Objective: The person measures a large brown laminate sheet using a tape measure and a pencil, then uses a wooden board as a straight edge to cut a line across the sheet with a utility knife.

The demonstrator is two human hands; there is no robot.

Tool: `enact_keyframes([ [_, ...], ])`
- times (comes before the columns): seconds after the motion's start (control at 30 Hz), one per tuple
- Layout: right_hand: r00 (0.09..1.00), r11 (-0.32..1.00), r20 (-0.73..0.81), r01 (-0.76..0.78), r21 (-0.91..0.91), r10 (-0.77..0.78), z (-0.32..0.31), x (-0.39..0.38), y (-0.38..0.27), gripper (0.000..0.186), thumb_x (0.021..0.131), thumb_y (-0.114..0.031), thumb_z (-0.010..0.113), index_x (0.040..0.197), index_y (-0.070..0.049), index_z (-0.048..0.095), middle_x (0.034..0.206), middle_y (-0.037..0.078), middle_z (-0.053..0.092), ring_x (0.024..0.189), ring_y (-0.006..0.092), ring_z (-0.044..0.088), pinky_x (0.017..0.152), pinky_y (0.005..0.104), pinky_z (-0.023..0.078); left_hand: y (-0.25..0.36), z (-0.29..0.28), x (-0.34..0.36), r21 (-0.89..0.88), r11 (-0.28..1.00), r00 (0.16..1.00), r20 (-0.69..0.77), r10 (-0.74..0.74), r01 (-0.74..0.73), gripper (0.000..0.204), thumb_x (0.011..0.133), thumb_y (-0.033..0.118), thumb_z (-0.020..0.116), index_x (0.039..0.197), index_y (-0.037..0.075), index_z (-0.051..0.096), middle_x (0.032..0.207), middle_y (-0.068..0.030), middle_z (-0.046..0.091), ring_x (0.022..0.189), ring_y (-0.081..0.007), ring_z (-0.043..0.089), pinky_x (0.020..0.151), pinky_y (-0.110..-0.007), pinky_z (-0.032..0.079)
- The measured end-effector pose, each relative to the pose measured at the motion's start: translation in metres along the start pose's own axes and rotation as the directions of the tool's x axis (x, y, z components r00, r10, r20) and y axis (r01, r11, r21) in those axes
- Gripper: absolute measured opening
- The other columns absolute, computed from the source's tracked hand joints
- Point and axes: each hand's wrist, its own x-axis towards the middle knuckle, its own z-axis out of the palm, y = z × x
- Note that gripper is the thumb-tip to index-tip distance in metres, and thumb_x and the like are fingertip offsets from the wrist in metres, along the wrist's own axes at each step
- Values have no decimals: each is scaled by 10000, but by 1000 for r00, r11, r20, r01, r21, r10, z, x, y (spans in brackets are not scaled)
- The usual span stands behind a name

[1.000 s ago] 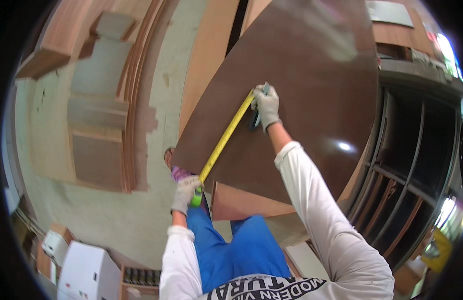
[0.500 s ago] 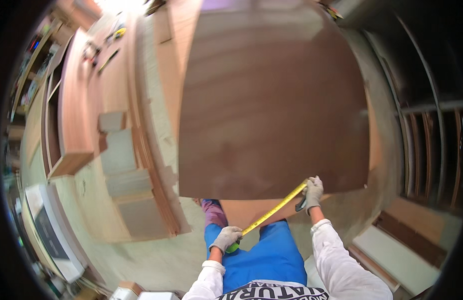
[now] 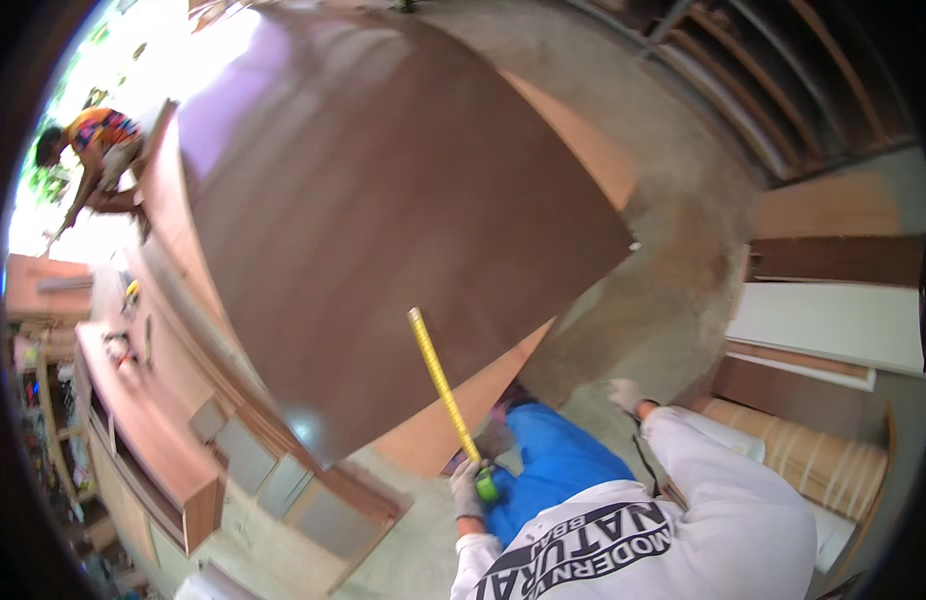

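My gloved left hand is closed round a green tape measure close to my blue trousers. Its yellow blade sticks out, with the free end over a large brown sheet. Off to the right, my gloved right hand is held out over the floor, apart from the tape and the sheet. Its fingers are too small and blurred to make out. A thin dark strip shows below that wrist; whether the hand holds it is unclear.
Under the brown sheet a lighter wooden board juts out. Stacked panels and a wooden cabinet stand on the left. Boards and a roll lie at right, below a rack. Another person bends at the far left.
My right hand has let go of the blade's end and moved right. The blade now points forward over the brown sheet. The whole view has turned, bringing another person into sight.
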Motion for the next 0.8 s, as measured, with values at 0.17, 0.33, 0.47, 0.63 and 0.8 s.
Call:
enact_keyframes([
  [0.17, 976, 956, 49, -198, -218, 213, 11, -68, 56, 362, 850, -344, 683, 1022, -39, 773, 966, 253, 759, 936, 404, 748, 810, 505, 584, 3, 31, -25, -77, 997, 1000, 1, 31, -31, 270, 968, 53, 695, 1209, -67, 677, 974, -178, 768, 818, -274, 760, 717, -374, 631],
  [0.33, 984, 994, 158, -72, -80, 84, 5, -91, -38, 316, 844, -308, 747, 995, -31, 775, 980, 214, 778, 978, 349, 752, 819, 468, 573, -16, -11, -45, -99, 991, 996, -24, 87, -89, 234, 982, 88, 697, 1189, -22, 689, 956, -140, 763, 818, -269, 764, 723, -362, 628],
  [0.47, 968, 965, 75, 245, -91, -239, -12, -58, -39, 338, 937, -347, 677, 1009, -29, 766, 1007, 208, 773, 840, 347, 752, 769, 461, 597, -57, -19, -68, -154, 975, 987, -46, 152, -158, 243, 987, 105, 700, 1200, -11, 690, 956, -136, 766, 810, -262, 765, 711, -366, 629],
  [0.63, 929, 992, 361, -114, 58, 86, -36, -58, -91, 133, 954, -185, 623, 954, -57, 656, 771, 100, 689, 591, 218, 668, 550, 412, 559, -125, -56, -106, -268, 943, 977, -127, 170, -199, 220, 979, 95, 700, 1168, -18, 699, 952, -139, 773, 804, -272, 768, 714, -362, 620],
  [0.8, 952, 997, 305, -7, 72, -16, -33, -71, -96, 111, 926, -164, 657, 980, -68, 674, 747, 109, 682, 584, 232, 655, 543, 414, 554, -192, -91, -127, -306, 927, 966, -207, 155, -214, 268, 975, 128, 698, 1215, 12, 665, 959, -128, 758, 809, -282, 756, 673, -399, 622],
])
